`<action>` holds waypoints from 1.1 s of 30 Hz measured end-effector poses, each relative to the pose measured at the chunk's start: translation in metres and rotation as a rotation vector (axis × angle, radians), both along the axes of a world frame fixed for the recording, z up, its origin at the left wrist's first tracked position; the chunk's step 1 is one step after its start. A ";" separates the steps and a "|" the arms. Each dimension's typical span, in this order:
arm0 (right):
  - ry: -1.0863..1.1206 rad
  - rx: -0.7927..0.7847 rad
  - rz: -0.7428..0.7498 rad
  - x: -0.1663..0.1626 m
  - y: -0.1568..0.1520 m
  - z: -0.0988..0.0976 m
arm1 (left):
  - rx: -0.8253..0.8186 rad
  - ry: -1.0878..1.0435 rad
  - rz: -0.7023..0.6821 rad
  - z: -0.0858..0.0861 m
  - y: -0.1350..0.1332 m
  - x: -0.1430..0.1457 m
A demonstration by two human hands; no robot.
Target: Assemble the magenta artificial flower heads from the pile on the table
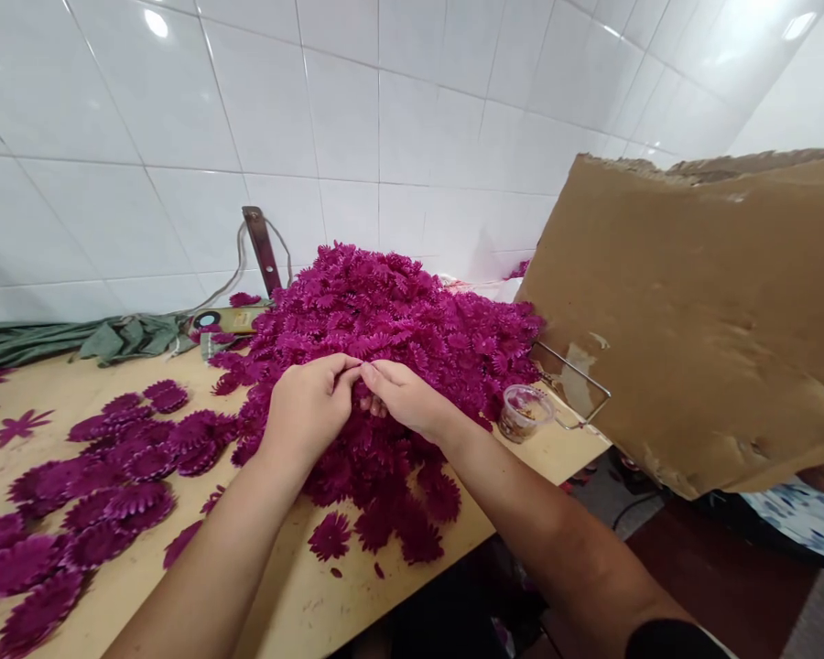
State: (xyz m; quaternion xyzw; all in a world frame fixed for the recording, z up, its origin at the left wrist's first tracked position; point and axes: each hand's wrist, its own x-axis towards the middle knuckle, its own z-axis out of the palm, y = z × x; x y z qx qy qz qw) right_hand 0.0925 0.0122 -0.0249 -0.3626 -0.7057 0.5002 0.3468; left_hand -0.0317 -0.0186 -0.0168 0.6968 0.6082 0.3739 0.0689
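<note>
Magenta, thin and cloth-like, the flower pieces (398,320) rose in a loose heap directly beneath and behind the two hands I watched through the head camera. At the grip, the left hand (309,403) and the right hand (408,394) met, thumbs and forefingers drawn together tip to tip; I could not tell what, if anything, was pinched between them. The other right-hand fingers curled under, half hidden.

Each piece I could make out was a flat disc with a fringed rim, narrow petals radiating from the middle — the whole mound looked ruffled, bright on top and darker in the folds. Just in front lay a single flower (330,536), its notched outline plain against the smooth, pale wooden table (302,595). To the left I saw overlapping stacks (103,467) with neatly scalloped edges, and beyond them a spidery cutout (19,427) with long, slim petals.

Near the heap's right side stood a clear plastic cup (522,412) with brownish bits inside, beside a bent metal wire (597,403). Creased brown cardboard (693,311), torn along its top, leaned there — glossy white tiles (418,119) backed everything, with rumpled green cloth (41,343) below them.
</note>
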 end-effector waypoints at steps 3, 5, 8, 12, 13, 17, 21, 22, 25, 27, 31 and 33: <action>-0.017 0.163 -0.084 -0.005 -0.001 -0.002 | -0.007 -0.132 0.079 -0.001 0.012 0.001; -0.031 0.218 -0.138 -0.006 -0.003 0.000 | 0.014 -0.204 0.133 0.001 0.022 -0.003; -0.047 0.233 -0.123 0.001 -0.008 0.005 | 0.050 -0.303 0.328 0.005 0.033 -0.022; -0.011 0.101 -0.091 0.018 -0.006 0.006 | 0.026 -0.285 0.337 0.007 0.037 -0.055; 0.028 0.020 -0.084 0.020 -0.003 0.005 | 0.028 -0.252 0.304 0.007 0.037 -0.058; 0.166 -0.189 -0.134 0.018 0.013 0.002 | 0.116 -0.076 0.141 0.004 0.027 -0.047; 0.103 0.014 -0.227 0.009 0.019 -0.002 | 0.108 -0.081 -0.019 0.007 0.011 -0.021; 0.085 0.073 -0.223 0.008 0.019 -0.003 | 0.115 -0.075 -0.053 0.008 0.009 -0.016; -0.040 0.181 -0.233 0.007 0.016 -0.002 | 0.176 -0.034 -0.084 0.009 0.005 -0.005; -0.177 0.230 -0.293 0.008 0.013 0.003 | 0.207 0.002 -0.094 0.008 0.005 0.000; -0.320 0.302 -0.386 0.007 0.012 0.013 | 0.204 0.045 -0.130 0.005 0.007 0.005; -0.277 0.291 -0.367 0.007 0.014 0.013 | 0.192 0.044 -0.110 0.004 0.008 0.006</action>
